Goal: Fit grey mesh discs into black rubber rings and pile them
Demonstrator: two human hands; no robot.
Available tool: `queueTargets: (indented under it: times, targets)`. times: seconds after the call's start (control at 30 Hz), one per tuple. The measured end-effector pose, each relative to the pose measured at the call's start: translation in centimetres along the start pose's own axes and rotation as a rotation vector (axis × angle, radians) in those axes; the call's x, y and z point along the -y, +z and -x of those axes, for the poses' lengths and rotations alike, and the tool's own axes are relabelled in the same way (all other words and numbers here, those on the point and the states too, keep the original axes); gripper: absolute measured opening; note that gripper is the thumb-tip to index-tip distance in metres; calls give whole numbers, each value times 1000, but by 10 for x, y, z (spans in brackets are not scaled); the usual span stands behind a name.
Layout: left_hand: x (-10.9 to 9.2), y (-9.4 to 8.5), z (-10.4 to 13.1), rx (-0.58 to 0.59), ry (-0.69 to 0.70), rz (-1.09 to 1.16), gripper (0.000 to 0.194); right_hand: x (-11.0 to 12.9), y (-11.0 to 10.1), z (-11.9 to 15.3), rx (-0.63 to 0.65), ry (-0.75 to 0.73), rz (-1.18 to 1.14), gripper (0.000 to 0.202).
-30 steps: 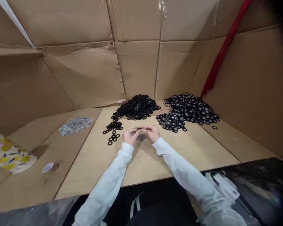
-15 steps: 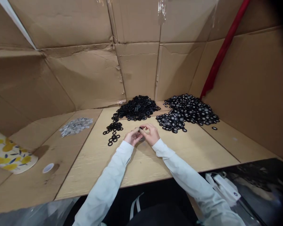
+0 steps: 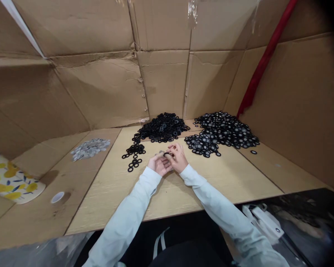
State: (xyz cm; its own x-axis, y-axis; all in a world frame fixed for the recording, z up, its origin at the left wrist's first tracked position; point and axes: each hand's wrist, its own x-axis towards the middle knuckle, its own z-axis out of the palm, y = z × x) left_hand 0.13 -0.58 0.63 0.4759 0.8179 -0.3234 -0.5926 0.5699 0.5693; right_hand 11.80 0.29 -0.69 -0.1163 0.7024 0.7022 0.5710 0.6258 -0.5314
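1. Two hands meet at the middle of the table (image 3: 217,178), so the fiddly bit is right at the fingertips. The left hand (image 3: 159,164) lies palm-up and cupped; something small sits in it, but I can't tell what.
2. The right hand (image 3: 178,157) is pinched narrow on a small black ring (image 3: 166,154), held just over the left palm. My take: keep that pinch light and on the rim, since a ring this small probably flips or pops out if squeezed hard.
3. Keep both wrists low near the table, so a dropped ring lands close instead of rolling off.
4. Stock sits close ahead: a pile of plain black rings (image 3: 161,128) just beyond the hands, with a few loose rings (image 3: 134,155) trailing to the left of it.
5. A second pile, rings with pale centres (image 3: 221,131), lies to the right, near the plain one. I'd keep those two from mixing.
6. Grey discs (image 3: 90,145) sit well apart on the left, a longer reach, so grabbing a few at once seems smarter than one per trip.
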Motion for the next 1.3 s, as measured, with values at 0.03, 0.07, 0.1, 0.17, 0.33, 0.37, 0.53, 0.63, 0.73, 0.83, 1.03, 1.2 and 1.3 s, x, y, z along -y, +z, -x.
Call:
queueTargets:
  times: [0.03,0.07,0.1,0.17,0.33,0.37,0.53,0.63,0.73,0.83,1.03,1.2,1.3]
  targets:
    - [0,0,0,-2,1,0,23,1,0,0,-4,2,19,8]
    - [0,1,0,-11,3,-4,21,2,0,1,-3,4,42,9]
    - [0,1,0,-27,9,-8,19,3,0,1,3,5,71,9]
    - [-2,1,0,-65,24,-18,13,5,-1,1,23,-2,135,11]
    - [-4,-1,-1,-132,3,-48,10,8,-3,3,27,-59,284,15]
    - [-4,-1,-2,-138,3,-52,10,8,-3,3,21,-73,307,15]
    - [-1,0,-4,-181,51,-59,7,7,-4,3,12,-153,383,16]
    - [0,2,-2,-179,92,-69,6,7,-5,3,26,-154,348,17]
    - [1,5,0,-106,100,-84,13,8,-4,3,-4,-58,222,16]
    - [2,6,3,41,49,-64,25,11,-4,2,-44,44,70,13]
    - [6,4,2,109,78,16,22,13,-4,0,-74,128,-99,10]
    - [6,5,2,61,95,38,15,14,-5,1,-77,71,6,11]
    - [5,6,2,7,111,26,11,13,-5,2,-63,16,94,14]
